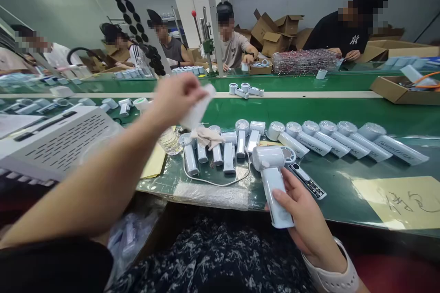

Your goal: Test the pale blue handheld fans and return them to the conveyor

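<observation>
In my right hand (302,206) is a pale blue handheld fan (278,197), gripped by its handle with the round head tilted up and to the left. Raised over the bench, my left hand (178,98) pinches a thin white cloth or wipe (199,107) that hangs from the fingertips. Below it lie a crumpled beige cloth (207,137) and several upright fans (228,155). A clear jar (170,142) stands partly behind my left forearm. Close to the held fan rests a fan with a dark panel (307,181).
A row of fans marked SpeedFAN (343,139) lies to the right, behind a handwritten yellow paper (398,201). A white slotted machine (68,142) stands at left. A white cable (220,184) loops near the front edge. Several people work across the green conveyor (309,107).
</observation>
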`<move>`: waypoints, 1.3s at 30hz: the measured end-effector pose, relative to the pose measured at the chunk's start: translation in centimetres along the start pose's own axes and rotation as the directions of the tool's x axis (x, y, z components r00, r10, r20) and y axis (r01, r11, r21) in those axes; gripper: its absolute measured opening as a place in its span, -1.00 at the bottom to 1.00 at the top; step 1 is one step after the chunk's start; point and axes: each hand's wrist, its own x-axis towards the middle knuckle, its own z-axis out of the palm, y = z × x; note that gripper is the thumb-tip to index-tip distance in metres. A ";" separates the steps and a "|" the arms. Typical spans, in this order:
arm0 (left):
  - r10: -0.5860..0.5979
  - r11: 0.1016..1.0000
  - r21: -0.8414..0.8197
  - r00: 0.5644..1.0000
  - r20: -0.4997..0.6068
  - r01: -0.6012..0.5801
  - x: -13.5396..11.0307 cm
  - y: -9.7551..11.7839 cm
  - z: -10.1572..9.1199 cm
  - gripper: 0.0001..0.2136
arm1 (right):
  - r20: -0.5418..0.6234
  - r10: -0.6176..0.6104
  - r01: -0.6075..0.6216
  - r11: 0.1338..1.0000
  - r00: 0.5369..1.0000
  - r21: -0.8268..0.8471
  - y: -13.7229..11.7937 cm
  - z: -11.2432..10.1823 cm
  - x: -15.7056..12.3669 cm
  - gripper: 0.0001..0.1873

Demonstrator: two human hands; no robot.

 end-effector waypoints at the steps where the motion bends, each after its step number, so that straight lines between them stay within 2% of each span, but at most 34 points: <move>1: 0.020 0.999 -0.042 0.982 0.188 -0.012 -1.4 0.9 2.4 -0.83 | 0.011 0.037 -0.037 0.998 0.999 0.042 -0.2 0.4 -0.1 -0.05; 2: 0.075 0.997 -0.047 0.932 0.356 -0.062 -2.6 1.5 4.9 -0.79 | 0.035 0.075 -0.078 0.994 0.997 0.073 -0.4 0.7 -0.2 -0.10; 5: 0.150 0.988 -0.094 0.853 0.500 -0.119 -5.4 1.8 11.3 -0.80 | 0.123 0.132 -0.141 0.988 0.984 0.065 -0.3 0.6 -0.6 -0.20; 6: 0.171 0.984 -0.127 0.833 0.527 -0.122 -5.9 1.5 12.6 -0.82 | 0.128 0.117 -0.120 0.993 0.985 0.014 -0.1 0.4 -0.7 -0.19; 8: 0.205 0.973 -0.205 0.808 0.552 -0.107 -6.3 0.6 13.8 -0.85 | 0.074 0.023 -0.011 0.988 0.997 -0.156 0.6 -0.3 -0.8 -0.16; 10: 0.230 0.953 -0.297 0.793 0.565 -0.065 -6.1 -0.2 13.7 -0.88 | -0.009 -0.167 0.152 0.917 0.986 -0.370 1.4 -0.5 -0.6 -0.14; 11: 0.237 0.938 -0.344 0.788 0.569 -0.033 -6.0 -0.6 13.5 -0.89 | -0.022 -0.275 0.232 0.850 0.961 -0.472 1.7 -0.5 -0.4 -0.16; 13: 0.236 0.898 -0.438 0.790 0.566 0.046 -5.6 -1.1 13.1 -0.92 | 0.037 -0.439 0.363 0.691 0.898 -0.625 2.4 0.1 0.3 -0.25; 14: 0.223 0.871 -0.482 0.801 0.556 0.091 -5.5 -1.4 13.0 -0.91 | 0.099 -0.471 0.407 0.617 0.877 -0.674 2.7 0.6 0.9 -0.32; 16: 0.170 0.809 -0.558 0.835 0.523 0.185 -5.3 -1.9 13.0 -0.89 | 0.209 -0.465 0.450 0.499 0.860 -0.741 3.3 1.5 2.3 -0.43; 18: 0.098 0.739 -0.617 0.862 0.497 0.271 -5.4 -2.4 13.0 -0.84 | 0.271 -0.456 0.468 0.402 0.848 -0.787 4.1 2.1 3.6 -0.48; 23: -0.002 0.608 -0.703 0.886 0.464 0.370 -5.6 -3.1 12.3 -0.80 | 0.366 -0.566 0.531 0.153 0.739 -0.834 5.7 2.5 4.9 -0.53; 25: 0.002 0.646 -0.695 0.909 0.416 0.316 -5.8 -2.3 11.5 -0.77 | 0.397 -0.577 0.540 0.093 0.714 -0.836 5.8 2.6 4.5 -0.54; 27: 0.100 0.787 -0.604 0.938 0.332 0.130 -6.3 -1.0 10.4 -0.71 | 0.429 -0.563 0.548 0.051 0.707 -0.835 5.6 2.8 3.9 -0.54; 28: 0.206 0.857 -0.514 0.934 0.291 -0.029 -6.8 -0.1 9.8 -0.68 | 0.440 -0.551 0.556 0.053 0.709 -0.830 5.3 3.0 3.6 -0.54; 29: 0.339 0.890 -0.404 0.901 0.270 -0.214 -7.4 0.7 9.2 -0.65 | 0.444 -0.540 0.570 0.083 0.715 -0.818 5.0 3.2 3.5 -0.56; 30: 0.490 0.860 -0.294 0.835 0.252 -0.416 -8.2 1.4 8.6 -0.63 | 0.429 -0.529 0.580 0.155 0.733 -0.800 4.5 3.4 3.4 -0.60; 31: 0.624 0.781 -0.204 0.731 0.275 -0.590 -9.0 2.0 8.0 -0.62 | 0.389 -0.508 0.573 0.277 0.769 -0.772 3.9 3.6 3.4 -0.66; 32: 0.695 0.708 -0.119 0.658 0.288 -0.696 -9.7 2.4 7.4 -0.61 | 0.331 -0.459 0.535 0.445 0.825 -0.718 3.3 3.8 3.4 -0.72; 33: 0.724 0.663 -0.051 0.623 0.298 -0.747 -10.4 2.6 6.9 -0.61 | 0.274 -0.376 0.461 0.632 0.885 -0.622 2.5 4.0 3.4 -0.71; 34: 0.720 0.659 -0.004 0.629 0.294 -0.752 -10.8 2.6 6.3 -0.61 | 0.242 -0.274 0.360 0.798 0.931 -0.482 1.8 4.2 3.3 -0.66; 35: 0.692 0.691 0.017 0.668 0.273 -0.722 -11.1 2.4 5.7 -0.61 | 0.254 -0.174 0.253 0.912 0.951 -0.323 0.9 4.5 3.1 -0.59; 36: 0.645 0.747 -0.001 0.724 0.245 -0.665 -11.1 2.2 5.0 -0.61 | 0.321 -0.090 0.155 0.971 0.943 -0.184 0.2 4.8 2.8 -0.53; 37: 0.584 0.808 -0.059 0.785 0.207 -0.586 -10.8 1.9 4.2 -0.62 | 0.426 -0.028 0.077 0.992 0.904 -0.098 -0.6 5.1 2.2 -0.48; 39: 0.437 0.878 -0.284 0.888 0.142 -0.386 -9.9 1.2 2.3 -0.66 | 0.630 0.052 0.024 0.993 0.775 -0.111 -1.8 5.5 0.8 -0.40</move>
